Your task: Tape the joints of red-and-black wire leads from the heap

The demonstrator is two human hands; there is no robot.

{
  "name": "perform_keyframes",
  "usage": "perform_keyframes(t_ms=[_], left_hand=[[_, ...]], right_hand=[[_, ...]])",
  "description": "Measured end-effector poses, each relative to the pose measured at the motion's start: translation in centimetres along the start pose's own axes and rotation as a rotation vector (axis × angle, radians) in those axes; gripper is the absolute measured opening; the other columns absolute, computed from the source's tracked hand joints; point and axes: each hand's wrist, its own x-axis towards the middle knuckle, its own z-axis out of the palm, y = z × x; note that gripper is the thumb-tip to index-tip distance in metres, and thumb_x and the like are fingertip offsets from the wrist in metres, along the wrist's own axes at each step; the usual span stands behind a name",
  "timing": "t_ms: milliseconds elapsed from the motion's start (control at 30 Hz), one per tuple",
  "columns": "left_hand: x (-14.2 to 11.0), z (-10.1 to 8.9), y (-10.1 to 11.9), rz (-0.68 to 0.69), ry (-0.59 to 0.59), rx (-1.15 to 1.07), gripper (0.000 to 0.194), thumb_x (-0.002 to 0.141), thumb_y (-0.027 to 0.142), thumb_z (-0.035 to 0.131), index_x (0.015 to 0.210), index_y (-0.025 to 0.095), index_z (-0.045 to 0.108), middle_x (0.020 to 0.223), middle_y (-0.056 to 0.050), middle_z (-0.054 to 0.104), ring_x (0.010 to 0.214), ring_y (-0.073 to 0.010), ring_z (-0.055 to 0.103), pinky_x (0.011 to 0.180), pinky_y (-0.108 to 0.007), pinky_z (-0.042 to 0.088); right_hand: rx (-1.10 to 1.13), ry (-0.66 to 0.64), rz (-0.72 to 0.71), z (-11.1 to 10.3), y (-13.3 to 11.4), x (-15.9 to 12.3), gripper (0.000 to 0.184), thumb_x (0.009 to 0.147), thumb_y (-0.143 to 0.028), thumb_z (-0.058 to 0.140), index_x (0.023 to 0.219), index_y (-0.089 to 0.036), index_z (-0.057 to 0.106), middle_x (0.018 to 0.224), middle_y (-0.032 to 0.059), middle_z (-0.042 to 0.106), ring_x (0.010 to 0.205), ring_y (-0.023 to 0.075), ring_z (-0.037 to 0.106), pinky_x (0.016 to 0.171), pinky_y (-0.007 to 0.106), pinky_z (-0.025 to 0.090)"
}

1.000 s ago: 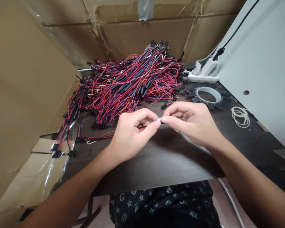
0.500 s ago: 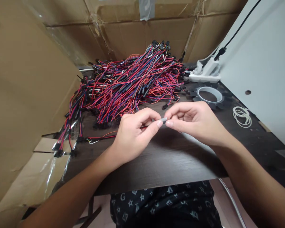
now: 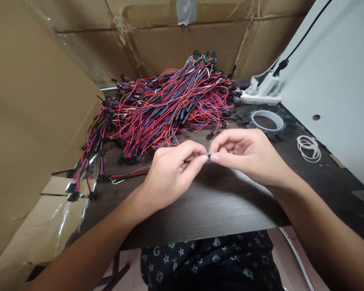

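My left hand is closed, thumb and forefinger pinching a wire harness whose red and black wires run out leftward behind the hand to a black connector on the table. A small grey strip, which looks like tape, shows at the fingertips, wrapped round or lying along the harness end; I cannot tell which. From the right, the thumb and forefinger of my right hand close on that strip's end. Both hands are held just above the near part of the dark table.
Behind the hands lies a large pile of red, blue and black wire harnesses. To the right are a ring-shaped roll with dark strips round it, a coiled pale cord and a white power strip. Cardboard walls stand at the back and left.
Both hands stay almost in place, with a slight shift of the fingertips around the grey strip. The strip appears a little more tilted and less of it shows. The pile is unchanged.
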Motion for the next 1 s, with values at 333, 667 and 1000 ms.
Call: perform_keyframes(t_ms=[333,667,1000], left_hand=[[0.07,-0.31,-0.05,-0.026,-0.001,-0.065,0.003,0.082,0.017,0.064,0.083,0.014,0.063,0.053,0.008,0.053,0.043,-0.0028,0.042,0.044,-0.014,0.034],[0.09,-0.34,0.06,-0.021,0.008,-0.126,0.008,0.078,0.012,0.066,0.085,0.012,0.062,0.051,0.009,0.045,0.042,-0.0013,0.034,0.042,-0.013,0.030],[0.12,-0.46,0.05,-0.028,0.035,-0.095,0.004,0.078,0.013,0.065,0.082,0.014,0.063,0.050,0.009,0.046,0.040,-0.0018,0.034,0.041,-0.014,0.030]], right_hand=[[0.004,0.036,-0.069,-0.04,-0.02,-0.09,0.004,0.078,-0.015,0.066,0.075,-0.014,0.064,0.066,-0.0007,0.057,0.057,0.0077,0.048,0.050,0.020,0.036],[-0.037,0.103,-0.121,0.18,-0.02,-0.26,0.003,0.076,-0.014,0.068,0.074,-0.015,0.066,0.063,-0.0014,0.057,0.053,0.0070,0.046,0.047,0.020,0.036],[-0.051,0.096,-0.158,0.23,-0.11,-0.23,0.002,0.076,-0.013,0.067,0.075,-0.015,0.067,0.065,-0.0009,0.060,0.055,0.0074,0.049,0.048,0.020,0.038]])
